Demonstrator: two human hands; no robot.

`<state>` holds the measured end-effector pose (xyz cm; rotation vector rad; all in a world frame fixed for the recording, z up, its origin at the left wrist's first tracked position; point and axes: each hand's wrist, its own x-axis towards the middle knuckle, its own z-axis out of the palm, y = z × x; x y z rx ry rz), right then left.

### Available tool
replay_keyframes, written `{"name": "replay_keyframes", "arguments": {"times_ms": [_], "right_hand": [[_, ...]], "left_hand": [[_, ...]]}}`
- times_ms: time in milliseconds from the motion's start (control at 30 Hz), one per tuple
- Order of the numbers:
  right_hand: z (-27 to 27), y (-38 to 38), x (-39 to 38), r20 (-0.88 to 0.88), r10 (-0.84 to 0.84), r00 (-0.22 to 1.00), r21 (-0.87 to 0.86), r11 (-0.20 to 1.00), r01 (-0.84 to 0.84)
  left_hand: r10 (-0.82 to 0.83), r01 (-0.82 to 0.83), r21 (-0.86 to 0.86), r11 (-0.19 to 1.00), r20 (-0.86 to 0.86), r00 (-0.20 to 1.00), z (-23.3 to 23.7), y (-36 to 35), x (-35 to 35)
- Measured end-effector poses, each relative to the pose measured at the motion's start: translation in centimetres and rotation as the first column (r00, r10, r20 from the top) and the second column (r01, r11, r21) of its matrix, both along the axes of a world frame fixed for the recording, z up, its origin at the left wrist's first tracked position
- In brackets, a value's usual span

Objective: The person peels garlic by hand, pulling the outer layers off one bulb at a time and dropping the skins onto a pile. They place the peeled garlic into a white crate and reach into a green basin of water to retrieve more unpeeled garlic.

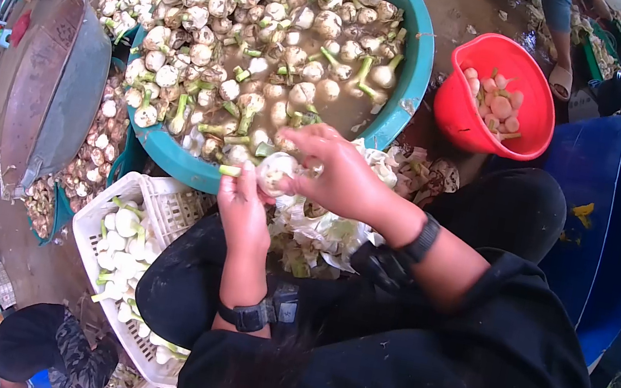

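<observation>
My left hand (247,212) grips a garlic bulb (273,172) above the near rim of a large teal tub (191,165). The bulb is whitish, and a short green stem stub shows beside my left fingertips. My right hand (339,172) is at the bulb's right side, its thumb touching the skin. Its other fingers are stretched out and apart from the thumb. In the tub, many muddy bulbs (327,24) with cut green stems lie in brown water. Pale peeled husks (315,236) are heaped below my hands.
A white plastic crate (91,234) of cleaner bulbs stands left of my knee. A red basin (494,143) holds pale peeled pieces. Blue barrels (585,217) stand at right, and a metal cart (79,95) at left. Other people (51,344) are nearby.
</observation>
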<state>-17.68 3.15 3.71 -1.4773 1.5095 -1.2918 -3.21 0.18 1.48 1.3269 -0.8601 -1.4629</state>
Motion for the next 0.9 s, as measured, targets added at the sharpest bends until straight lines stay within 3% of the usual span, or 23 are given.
{"name": "replay_keyframes", "arguments": {"times_ms": [33,67,100,133,200,233,267,333,367,400,433,467,500,533,567,633,667,767,900], "right_hand": [[-0.5,-0.1,0.0,0.005,-0.005,1.0,-0.004,1.0,0.005],[-0.9,-0.2,0.0,-0.073,0.117,0.99,-0.08,0.989,-0.122],[-1.1,-0.3,0.1,-0.159,0.233,0.959,-0.143,0.956,-0.256],[-0.8,0.3,0.0,-0.153,0.238,0.959,-0.147,0.954,-0.26],[0.6,2.6,-1.3,0.044,0.38,0.924,-0.314,0.883,-0.348],[1.6,3.1,-2.2,0.354,0.22,0.909,-0.195,0.968,-0.158],[2.2,3.5,-3.0,0.607,0.005,0.795,-0.008,1.0,0.0],[2.0,2.7,-4.9,0.438,-0.031,0.899,-0.023,0.999,0.046],[2.2,2.7,-5.4,0.131,0.152,0.98,0.019,0.988,-0.156],[1.4,3.1,-4.7,-0.071,0.344,0.936,0.226,0.92,-0.321],[0.5,3.5,-3.8,-0.26,0.448,0.855,0.285,0.882,-0.376],[-0.2,3.7,-3.0,-0.424,0.541,0.727,0.356,0.837,-0.415],[0.0,3.2,-2.2,-0.423,0.535,0.731,0.355,0.841,-0.409],[0.3,2.3,-1.2,-0.25,0.426,0.869,0.309,0.886,-0.345],[0.6,1.6,-0.4,-0.058,0.297,0.953,0.278,0.922,-0.271],[1.7,0.8,0.5,-0.063,0.23,0.971,0.289,0.936,-0.203],[2.1,0.5,0.9,-0.078,0.161,0.984,0.298,0.945,-0.131],[0.5,-0.2,1.4,-0.055,0.073,0.996,0.232,0.971,-0.059],[0.4,-0.6,1.3,-0.102,0.064,0.993,0.23,0.972,-0.04]], "left_hand": [[-0.017,0.018,0.074,0.997,-0.012,1.0,-0.1,0.1,0.1],[-0.032,0.035,0.147,0.989,-0.023,0.999,0.0,0.1,0.3],[0.056,-0.02,0.317,0.948,-0.104,0.993,0.7,0.1,0.0],[0.149,-0.046,0.446,0.894,-0.197,0.969,0.4,-0.1,0.1],[0.181,0.177,0.548,0.818,-0.536,0.825,-2.9,-1.4,3.9],[0.212,0.215,0.562,0.798,-0.597,0.774,-2.6,-1.6,4.4],[0.217,0.207,0.564,0.799,-0.592,0.776,-2.5,-1.6,4.3],[0.174,0.181,0.506,0.843,-0.576,0.799,-1.4,-1.1,2.7],[0.164,0.194,0.504,0.841,-0.58,0.798,-0.9,-0.9,1.9],[0.165,0.001,0.411,0.912,-0.368,0.915,-0.4,-0.7,1.1],[0.204,-0.164,0.256,0.953,-0.138,0.969,-0.1,-0.7,0.5],[0.206,-0.205,0.078,0.976,0.001,0.979,0.1,-0.4,0.6],[0.186,-0.182,-0.042,0.982,0.109,0.977,0.3,-0.2,0.6],[0.183,-0.15,-0.159,0.976,0.216,0.959,0.5,0.0,0.6],[0.184,-0.151,-0.16,0.975,0.219,0.958,0.3,0.1,0.6],[0.322,0.013,-0.578,0.816,0.473,0.82,-0.2,0.7,0.5],[0.313,0.024,-0.577,0.816,0.477,0.821,-0.2,1.0,0.5],[0.434,0.337,-0.764,0.549,0.606,0.666,0.6,1.0,0.1],[0.398,0.356,-0.766,0.536,0.601,0.693,0.2,1.1,0.1]]}}
